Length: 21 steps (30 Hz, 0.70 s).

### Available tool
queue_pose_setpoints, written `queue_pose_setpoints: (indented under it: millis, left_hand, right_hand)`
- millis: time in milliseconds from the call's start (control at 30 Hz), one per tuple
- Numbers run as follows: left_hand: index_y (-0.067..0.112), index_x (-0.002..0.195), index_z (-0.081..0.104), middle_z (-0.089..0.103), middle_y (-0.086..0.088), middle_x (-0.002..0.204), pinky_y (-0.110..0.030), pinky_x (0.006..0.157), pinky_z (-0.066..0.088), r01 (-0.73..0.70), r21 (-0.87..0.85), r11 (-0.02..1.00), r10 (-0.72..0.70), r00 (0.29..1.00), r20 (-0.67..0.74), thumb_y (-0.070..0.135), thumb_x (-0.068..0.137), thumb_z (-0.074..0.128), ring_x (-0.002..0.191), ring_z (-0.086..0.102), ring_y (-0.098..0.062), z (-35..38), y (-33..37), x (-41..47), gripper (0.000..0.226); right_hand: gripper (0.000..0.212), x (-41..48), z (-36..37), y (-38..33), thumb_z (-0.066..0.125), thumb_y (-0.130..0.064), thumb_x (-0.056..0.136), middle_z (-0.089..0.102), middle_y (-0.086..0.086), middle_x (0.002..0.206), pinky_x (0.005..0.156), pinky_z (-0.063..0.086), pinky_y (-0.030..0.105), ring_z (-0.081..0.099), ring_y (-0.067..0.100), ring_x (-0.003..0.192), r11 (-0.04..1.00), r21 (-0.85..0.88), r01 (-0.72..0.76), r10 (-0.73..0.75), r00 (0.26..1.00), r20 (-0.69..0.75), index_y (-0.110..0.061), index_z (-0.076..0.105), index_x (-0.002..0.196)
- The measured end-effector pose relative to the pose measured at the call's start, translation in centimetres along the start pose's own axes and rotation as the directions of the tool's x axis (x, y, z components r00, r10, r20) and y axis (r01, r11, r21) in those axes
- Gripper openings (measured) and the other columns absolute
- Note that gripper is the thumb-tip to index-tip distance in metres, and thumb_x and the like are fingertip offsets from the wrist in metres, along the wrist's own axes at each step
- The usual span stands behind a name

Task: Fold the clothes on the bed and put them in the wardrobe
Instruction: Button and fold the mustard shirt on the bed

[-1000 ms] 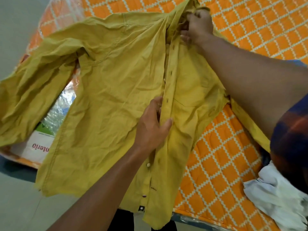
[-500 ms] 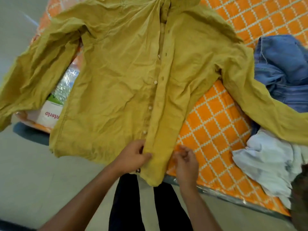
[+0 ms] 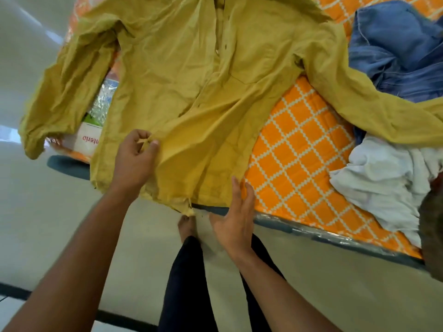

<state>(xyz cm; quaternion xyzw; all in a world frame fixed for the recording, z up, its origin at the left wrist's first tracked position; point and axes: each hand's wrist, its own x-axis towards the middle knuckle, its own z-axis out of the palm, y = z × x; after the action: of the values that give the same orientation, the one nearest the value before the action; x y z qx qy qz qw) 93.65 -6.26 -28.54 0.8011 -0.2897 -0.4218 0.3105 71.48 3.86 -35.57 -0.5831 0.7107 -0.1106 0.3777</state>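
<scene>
Evidently left hand (image 3: 136, 156) is pinching the shirt (image 3: 191, 80), probably flattening it for folding; right hand (image 3: 236, 219) is hovering, fingers spread.

Left hand (image 3: 136, 156) in pinch on shirt (image 3: 191, 80); right hand (image 3: 236, 224) flat.

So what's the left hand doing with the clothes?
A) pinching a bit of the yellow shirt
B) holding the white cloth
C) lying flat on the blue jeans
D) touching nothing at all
A: the left hand pinches a small fold of the yellow shirt between thumb and fingers.
</scene>
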Motion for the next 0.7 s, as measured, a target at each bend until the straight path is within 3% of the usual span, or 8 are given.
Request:
queue_pose_setpoints:
  millis: [67, 167, 267, 433, 600, 700]
  left_hand:
    - [0.026, 0.107, 0.058, 0.059, 0.0, 0.099, -0.026, 0.067, 0.044, 0.042, -0.024, 0.999, -0.042, 0.999, 0.0, 0.026, 0.097, 0.064, 0.085, 0.053, -0.012, -0.2, 0.3, 0.3, 0.012]
    - [0.026, 0.117, 0.062, 0.06, -0.002, 0.096, -0.028, 0.072, 0.049, 0.106, -0.006, 0.994, -0.104, 0.983, 0.151, 0.026, 0.089, 0.076, 0.083, 0.058, -0.012, -0.8, 0.5, 0.4, 0.031]
    - [0.027, 0.124, 0.063, 0.065, -0.01, 0.108, -0.033, 0.075, 0.056, 0.173, -0.067, 0.983, -0.147, 0.947, 0.287, 0.02, 0.083, 0.081, 0.093, 0.065, -0.018, -2.1, 0.5, 0.6, 0.045]
    - [0.018, 0.13, 0.061, 0.069, -0.003, 0.093, -0.026, 0.059, 0.057, 0.295, -0.271, 0.916, -0.202, 0.924, 0.324, 0.005, 0.089, 0.071, 0.072, 0.071, -0.009, -4.0, 0.2, 0.7, 0.044]
    - [0.019, 0.127, 0.063, 0.071, 0.0, 0.098, -0.037, 0.076, 0.058, 0.304, -0.145, 0.942, -0.236, 0.903, 0.36, 0.011, 0.087, 0.075, 0.085, 0.07, -0.015, -4.7, -1.3, 1.0, 0.043]
    - [0.018, 0.118, 0.066, 0.07, -0.001, 0.1, -0.034, 0.074, 0.058, 0.322, -0.136, 0.937, -0.265, 0.907, 0.327, 0.013, 0.086, 0.077, 0.086, 0.068, -0.016, -4.6, -1.7, 0.9, 0.034]
  right_hand:
    - [0.079, -0.1, 0.9, 0.2, 0.079, -0.038, 0.082, 0.026, 0.008, 0.157, 0.099, 0.051, 0.047, 0.033, 0.033, 0.141, 0.998, -0.065, 0.011, -0.015, 0.997, -0.07, -0.032, 0.041, 0.151]
    - [0.047, 0.6, 1.4, 0.7, 0.074, -0.04, 0.086, 0.037, 0.007, 0.146, 0.091, 0.053, 0.048, 0.042, 0.031, 0.127, 0.996, -0.066, -0.054, 0.045, 0.989, -0.138, -0.027, 0.062, 0.13]
    - [0.05, 1.4, 1.3, 1.8, 0.079, -0.038, 0.08, 0.041, 0.008, 0.143, 0.089, 0.05, 0.041, 0.046, 0.031, 0.118, 0.985, -0.17, 0.011, -0.034, 0.99, -0.137, -0.025, 0.063, 0.126]
    - [0.05, 1.5, 1.4, 2.4, 0.079, -0.041, 0.078, 0.046, 0.007, 0.138, 0.083, 0.051, 0.039, 0.05, 0.031, 0.113, 0.97, -0.242, 0.018, -0.067, 0.978, -0.196, -0.024, 0.064, 0.122]
    - [0.039, 1.6, 1.4, 1.9, 0.075, -0.036, 0.079, 0.049, 0.007, 0.135, 0.082, 0.053, 0.041, 0.05, 0.03, 0.116, 0.986, -0.165, -0.006, -0.03, 0.976, -0.214, -0.024, 0.07, 0.116]
    - [0.046, 1.7, 1.6, 1.9, 0.079, -0.044, 0.077, 0.05, 0.006, 0.134, 0.075, 0.05, 0.037, 0.05, 0.03, 0.115, 0.969, -0.246, -0.007, -0.049, 0.974, -0.222, -0.022, 0.068, 0.116]
